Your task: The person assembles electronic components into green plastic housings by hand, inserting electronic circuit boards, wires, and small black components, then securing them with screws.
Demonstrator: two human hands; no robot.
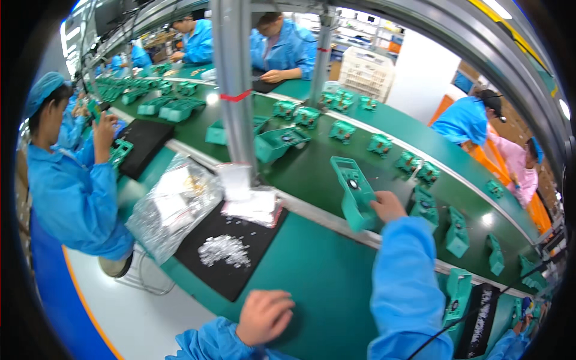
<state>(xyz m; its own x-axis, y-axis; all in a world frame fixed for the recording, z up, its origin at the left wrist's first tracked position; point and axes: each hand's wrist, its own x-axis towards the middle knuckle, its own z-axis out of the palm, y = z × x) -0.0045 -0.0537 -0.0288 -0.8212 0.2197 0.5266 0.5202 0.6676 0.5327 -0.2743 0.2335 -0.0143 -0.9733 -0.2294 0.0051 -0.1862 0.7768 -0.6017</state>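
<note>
Nearest, between six and seven o'clock, the left hand [264,315] is over the green worktop [327,264], its fingers loosely bent and a little apart, with nothing seen in them; whether it touches the surface I cannot tell. At half past seven a black mat [231,283] bears a heap of small, pale pieces [225,251], with white packets [255,210] at its upper edge and a clear plastic bag [204,204] beside it. At three o'clock the right hand [389,207] is clamped on the right-hand edge of a green housing [354,191], tilted above the near edge of the dark green belt [300,174]; whether it touches there is unclear. Similar housings [457,234] lie toward four o'clock. Beyond, a metal post [237,72] stands at eleven, green assemblies [379,144] sit at two, and a blue-clad co-worker [288,48] sits at twelve.
</note>
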